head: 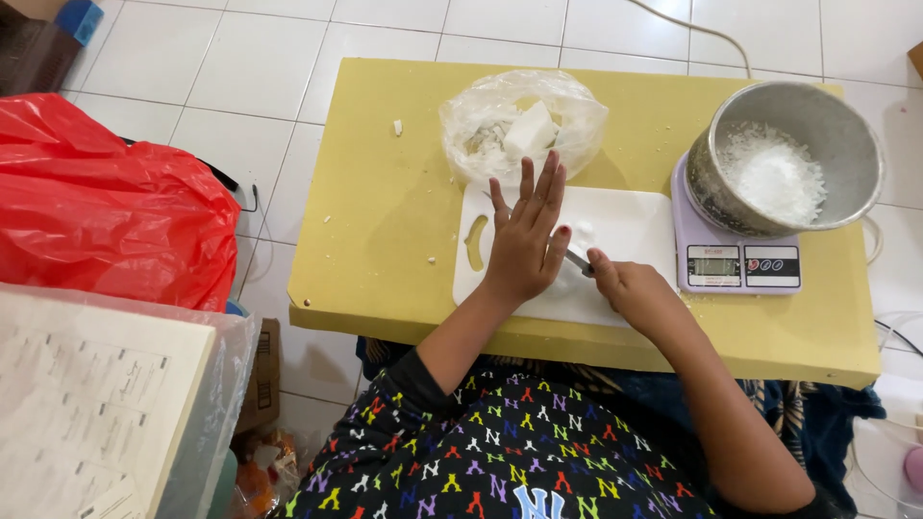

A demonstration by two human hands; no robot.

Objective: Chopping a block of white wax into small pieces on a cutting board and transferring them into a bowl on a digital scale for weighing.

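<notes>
the flat left hand (524,240), fingers spread, hides most of a thin metal blade (579,261) gripped by the right hand (635,288) on the white plastic cutting board (625,226), yellow worktop (385,211), white tiled floor (250,67).

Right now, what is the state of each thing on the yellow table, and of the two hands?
Left hand: flat, fingers spread, pressing on the knife.
Right hand: closed around the knife handle.
Knife: on the cutting board, mostly hidden.
Cutting board: lying flat, white bits on it.
Plastic bag: open, white block inside.
Metal bowl: on the scale, partly filled with white flakes.
Scale: display too small to read.
</notes>
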